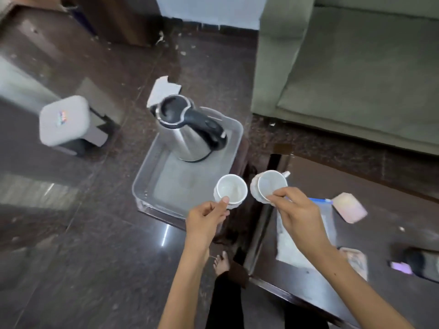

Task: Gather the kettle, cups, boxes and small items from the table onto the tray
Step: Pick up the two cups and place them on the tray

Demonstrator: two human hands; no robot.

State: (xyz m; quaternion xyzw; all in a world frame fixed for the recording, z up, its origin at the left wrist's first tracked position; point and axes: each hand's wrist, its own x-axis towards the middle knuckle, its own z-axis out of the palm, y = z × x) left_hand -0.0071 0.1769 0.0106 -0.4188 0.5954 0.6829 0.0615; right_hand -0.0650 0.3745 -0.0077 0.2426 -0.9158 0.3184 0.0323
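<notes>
A steel kettle (pixel 190 131) with a black handle stands at the far end of the clear plastic tray (pixel 152 176). My left hand (pixel 205 220) pinches the rim of a white cup (pixel 231 191) over the tray's near right corner. My right hand (pixel 299 214) holds a second white cup (pixel 270 185), tilted, in the gap between the tray and the dark table (pixel 380 233). On the table lie a pink box (pixel 349 207), a blue pen (pixel 318 200), a clear bag (pixel 294 248), a patterned packet (pixel 355 260) and a small purple item (pixel 401 267).
The tray rests on a low dark stand beside the table. A green sofa (pixel 344 67) fills the far right. A grey-lidded bin (pixel 66 122) stands on the glossy floor at left, a paper scrap (pixel 161 91) behind the kettle. My bare foot (pixel 221 262) shows below.
</notes>
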